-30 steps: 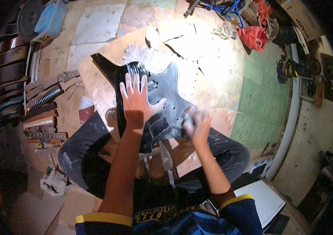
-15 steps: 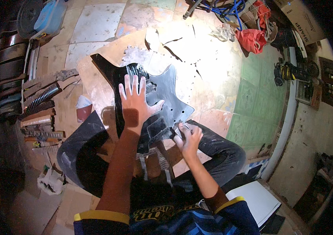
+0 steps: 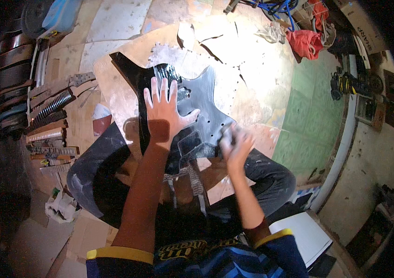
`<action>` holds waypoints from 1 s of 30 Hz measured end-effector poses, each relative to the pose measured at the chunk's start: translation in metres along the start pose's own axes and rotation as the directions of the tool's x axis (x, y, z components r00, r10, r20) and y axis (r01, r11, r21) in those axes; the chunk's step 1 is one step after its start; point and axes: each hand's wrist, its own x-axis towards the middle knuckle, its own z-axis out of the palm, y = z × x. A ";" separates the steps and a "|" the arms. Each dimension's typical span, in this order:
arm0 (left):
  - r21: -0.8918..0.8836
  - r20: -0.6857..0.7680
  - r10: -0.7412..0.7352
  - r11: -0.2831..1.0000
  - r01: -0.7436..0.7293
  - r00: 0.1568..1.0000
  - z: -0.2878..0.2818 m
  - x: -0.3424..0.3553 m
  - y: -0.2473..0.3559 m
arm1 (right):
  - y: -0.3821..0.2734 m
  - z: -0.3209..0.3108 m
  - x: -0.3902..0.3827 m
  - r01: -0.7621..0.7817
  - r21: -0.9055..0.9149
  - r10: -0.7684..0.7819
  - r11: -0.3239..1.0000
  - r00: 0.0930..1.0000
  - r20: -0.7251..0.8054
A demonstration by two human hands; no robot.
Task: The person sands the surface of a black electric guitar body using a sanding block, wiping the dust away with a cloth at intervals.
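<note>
A glossy black electric guitar body (image 3: 200, 104), dulled to grey across much of its face, lies in front of my crossed legs. It has pointed horns, routed cavities and small drilled holes. My left hand (image 3: 163, 111) is spread flat on its left part, fingers apart and pale with dust. At the lower right edge of the body, my right hand (image 3: 238, 146) is closed around a small grey piece (image 3: 226, 135) that looks like folded sandpaper. Motion smears that hand, so the piece's outline is unclear.
A cardboard sheet (image 3: 116, 85) lies under the guitar body. Guitar necks and tools (image 3: 53, 109) line the left side. A red-brown and white cup-like item (image 3: 101, 119) stands near my left knee. Red cloth (image 3: 304, 44) and blue cables (image 3: 276, 7) lie at the far right.
My right hand has moved up and to the right, toward the guitar body's outer edge, with the grey piece. The whole view has shifted slightly; my left hand stays put on the body.
</note>
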 end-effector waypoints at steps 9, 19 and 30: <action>0.015 -0.002 0.002 1.000 -0.002 1.000 0.003 -0.001 0.002 | 0.007 -0.001 -0.007 0.412 -0.397 -0.425 0.820 0.903 0.061; 0.032 0.003 -0.006 0.999 0.006 1.000 -0.001 -0.001 -0.002 | 0.003 -0.001 -0.022 0.452 -0.319 -0.452 0.833 0.889 0.079; 0.056 -0.038 -0.023 0.998 0.025 0.999 0.002 0.001 -0.002 | 0.005 -0.011 -0.026 0.568 -0.289 -0.531 0.770 0.823 0.203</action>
